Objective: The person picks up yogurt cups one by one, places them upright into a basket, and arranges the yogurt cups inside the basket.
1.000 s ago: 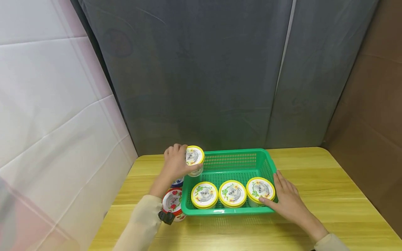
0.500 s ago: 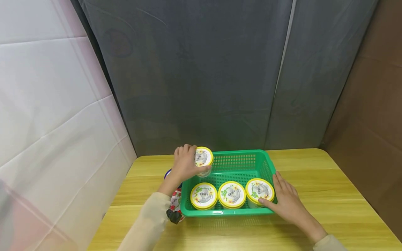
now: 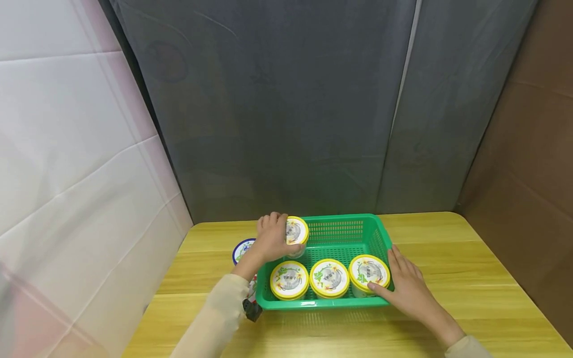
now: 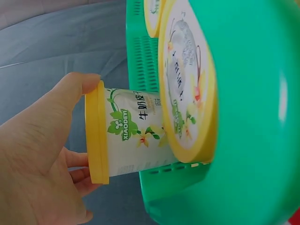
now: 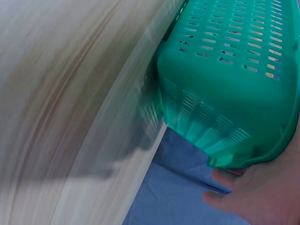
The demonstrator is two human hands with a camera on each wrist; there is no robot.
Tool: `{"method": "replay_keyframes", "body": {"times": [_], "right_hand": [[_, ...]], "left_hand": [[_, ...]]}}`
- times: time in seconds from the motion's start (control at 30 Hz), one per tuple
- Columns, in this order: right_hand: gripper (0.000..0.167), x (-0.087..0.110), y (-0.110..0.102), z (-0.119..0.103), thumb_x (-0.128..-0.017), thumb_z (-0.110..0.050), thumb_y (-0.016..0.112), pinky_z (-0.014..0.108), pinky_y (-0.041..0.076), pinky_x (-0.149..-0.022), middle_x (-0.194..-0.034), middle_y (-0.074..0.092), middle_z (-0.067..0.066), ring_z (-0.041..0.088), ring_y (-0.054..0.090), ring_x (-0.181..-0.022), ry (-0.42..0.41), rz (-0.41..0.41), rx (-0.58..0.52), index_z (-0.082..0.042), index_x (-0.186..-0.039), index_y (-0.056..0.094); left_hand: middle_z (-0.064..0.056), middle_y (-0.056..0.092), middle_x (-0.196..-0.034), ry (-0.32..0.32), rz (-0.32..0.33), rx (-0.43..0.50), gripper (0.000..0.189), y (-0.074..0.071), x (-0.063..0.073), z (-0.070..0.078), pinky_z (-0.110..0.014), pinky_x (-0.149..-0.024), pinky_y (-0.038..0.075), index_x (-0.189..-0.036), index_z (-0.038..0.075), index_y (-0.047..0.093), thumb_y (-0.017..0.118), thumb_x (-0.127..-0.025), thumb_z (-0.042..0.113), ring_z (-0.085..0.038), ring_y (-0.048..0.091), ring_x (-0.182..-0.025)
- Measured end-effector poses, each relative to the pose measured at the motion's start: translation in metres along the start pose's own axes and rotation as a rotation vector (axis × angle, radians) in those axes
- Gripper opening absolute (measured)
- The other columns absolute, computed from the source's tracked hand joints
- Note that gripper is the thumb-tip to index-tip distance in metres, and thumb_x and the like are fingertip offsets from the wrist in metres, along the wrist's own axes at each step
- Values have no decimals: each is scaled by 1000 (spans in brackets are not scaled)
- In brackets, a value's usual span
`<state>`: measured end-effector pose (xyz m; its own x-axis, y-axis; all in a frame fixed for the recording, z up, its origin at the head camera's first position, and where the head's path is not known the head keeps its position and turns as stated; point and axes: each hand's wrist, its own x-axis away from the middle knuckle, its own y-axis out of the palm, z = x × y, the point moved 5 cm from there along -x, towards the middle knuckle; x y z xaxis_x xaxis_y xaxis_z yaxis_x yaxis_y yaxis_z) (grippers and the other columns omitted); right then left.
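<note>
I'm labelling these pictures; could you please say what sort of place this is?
Probably a screened tabletop workspace: a yellowish wood-grain table bearing a green rectangular plastic basket, with a creased dark grey sheet behind.

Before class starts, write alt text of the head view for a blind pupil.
A left hand holds a yellow-lidded tub at the back left corner of a green basket. Three similar tubs line the basket's front; a right hand holds its right side.

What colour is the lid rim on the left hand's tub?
Yellow lid rim, clearest in the left wrist view.
</note>
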<state>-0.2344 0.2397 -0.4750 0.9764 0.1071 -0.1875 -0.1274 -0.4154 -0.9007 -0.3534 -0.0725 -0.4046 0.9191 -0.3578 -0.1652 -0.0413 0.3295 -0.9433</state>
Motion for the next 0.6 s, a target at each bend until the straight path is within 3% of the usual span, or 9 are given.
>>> {"method": "replay_keyframes", "body": {"times": [0.2, 0.6], "right_hand": [[106, 0, 0, 0, -88, -66, 59, 69, 25, -112, -162, 17, 30, 51, 27, -144, 3, 1, -4, 8, -153, 21], [103, 0, 0, 0, -89, -62, 60, 68, 25, -112, -162, 17, 29, 51, 28, -144, -5, 12, -6, 8, -153, 21]], "left_hand": [[-19, 45, -139, 11, -19, 12, 96, 4, 1, 1, -61, -118, 19, -145, 0, 41, 77, -76, 56, -38, 37, -129], [-18, 48, -132, 3, -98, -62, 87, 23, -3, 2, -61, -119, 17, -136, 1, 48, 73, -79, 61, -38, 37, -131]]}}
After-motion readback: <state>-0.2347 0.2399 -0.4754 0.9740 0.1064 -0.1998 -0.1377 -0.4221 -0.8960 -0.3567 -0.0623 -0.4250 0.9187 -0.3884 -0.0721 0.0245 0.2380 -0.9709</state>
